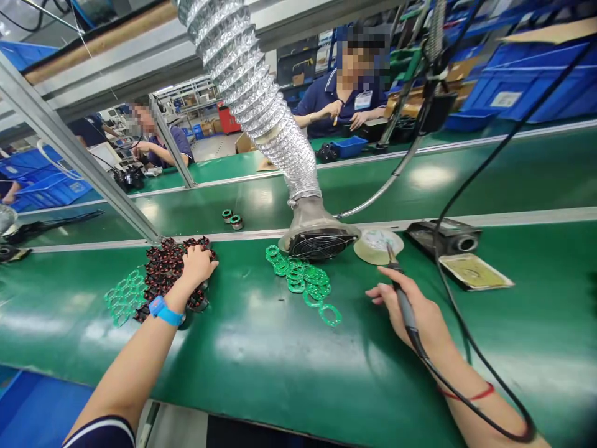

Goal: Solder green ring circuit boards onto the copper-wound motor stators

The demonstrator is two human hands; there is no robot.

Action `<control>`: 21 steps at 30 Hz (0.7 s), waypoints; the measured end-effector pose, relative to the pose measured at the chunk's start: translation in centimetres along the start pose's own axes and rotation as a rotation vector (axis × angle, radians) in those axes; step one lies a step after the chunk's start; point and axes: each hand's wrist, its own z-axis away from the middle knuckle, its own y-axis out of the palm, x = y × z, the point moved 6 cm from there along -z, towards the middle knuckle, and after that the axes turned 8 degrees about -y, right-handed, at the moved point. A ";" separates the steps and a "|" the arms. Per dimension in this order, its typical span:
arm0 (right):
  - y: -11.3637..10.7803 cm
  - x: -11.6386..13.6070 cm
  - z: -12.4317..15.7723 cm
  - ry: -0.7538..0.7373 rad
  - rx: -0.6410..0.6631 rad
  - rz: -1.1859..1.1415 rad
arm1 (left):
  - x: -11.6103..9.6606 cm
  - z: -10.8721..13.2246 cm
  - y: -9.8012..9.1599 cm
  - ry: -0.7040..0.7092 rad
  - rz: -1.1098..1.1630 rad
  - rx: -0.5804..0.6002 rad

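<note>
My left hand [198, 266] lies over the right part of a cluster of motor stators [163, 267] with dark cores and copper windings. Its fingers curl down around one of the stators, and their tips are partly hidden. In my right hand [420, 317] is a soldering iron [407, 311], gripped like a pen, its tip pointing up and away at a round pale dish [377, 246]. Between the hands, several green ring-shaped circuit boards [314, 280] lie in an overlapping row. A panel of joined green boards [125, 297] rests left of the stators.
A fume extractor hood [319, 233] on a silver flexible duct [270, 106] hangs over the bench. At right are an iron holder [445, 238], a sponge tray [476, 272] and the iron's looping cable. Two stators [232, 219] sit beyond the rail. Co-workers sit opposite.
</note>
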 end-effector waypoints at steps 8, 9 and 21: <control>2.4 4.0 3.4 -0.166 0.148 0.016 | -7.5 8.6 0.2 0.406 0.050 0.125; 3.2 4.5 3.8 -0.176 0.191 0.038 | -7.8 9.4 0.1 0.468 0.134 0.176; 7.1 7.7 4.6 -0.295 0.474 0.146 | -8.5 11.1 3.6 0.580 0.603 0.306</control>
